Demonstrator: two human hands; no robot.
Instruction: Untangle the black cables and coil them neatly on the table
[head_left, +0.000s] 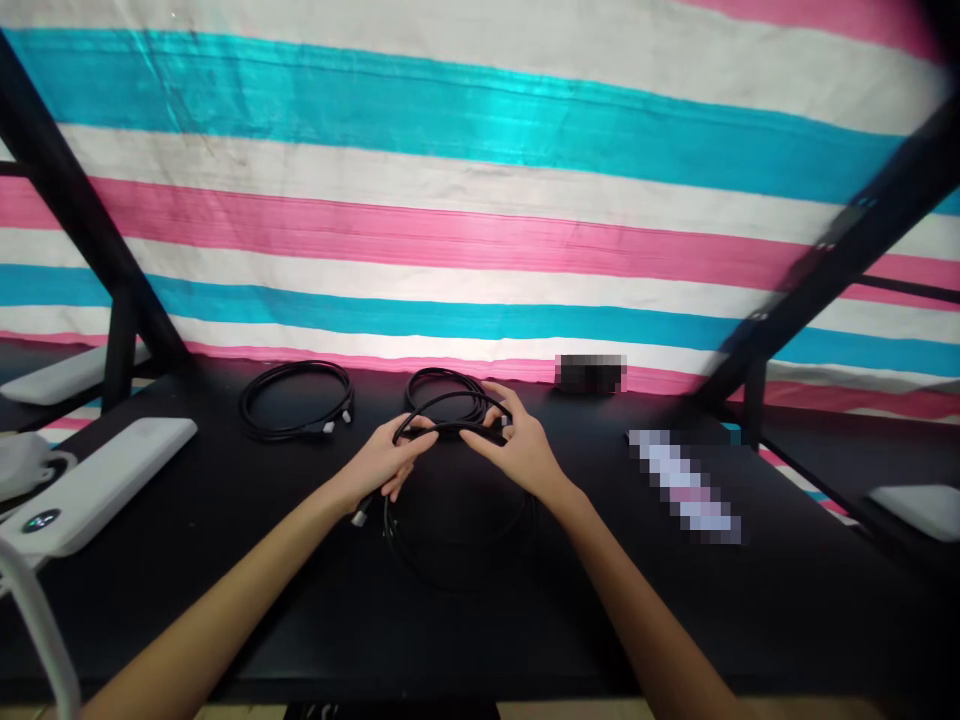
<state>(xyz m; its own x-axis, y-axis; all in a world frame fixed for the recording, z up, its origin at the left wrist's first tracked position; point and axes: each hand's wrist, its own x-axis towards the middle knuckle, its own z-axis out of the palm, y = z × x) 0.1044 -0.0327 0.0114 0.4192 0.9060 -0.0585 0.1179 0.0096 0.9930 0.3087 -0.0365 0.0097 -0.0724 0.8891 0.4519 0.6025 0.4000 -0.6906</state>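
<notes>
Cable (451,426), thin, black, looped, frame centre, left hand (382,457) and right hand (523,447) gripping it, flat black tabletop (307,600) below.

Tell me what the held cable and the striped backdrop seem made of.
The held cable: probably rubbery plastic outside, black and smooth, since it bends in rounded loops. The striped backdrop: likely plastic sheeting, slightly glossy, creased and catching light.
</notes>
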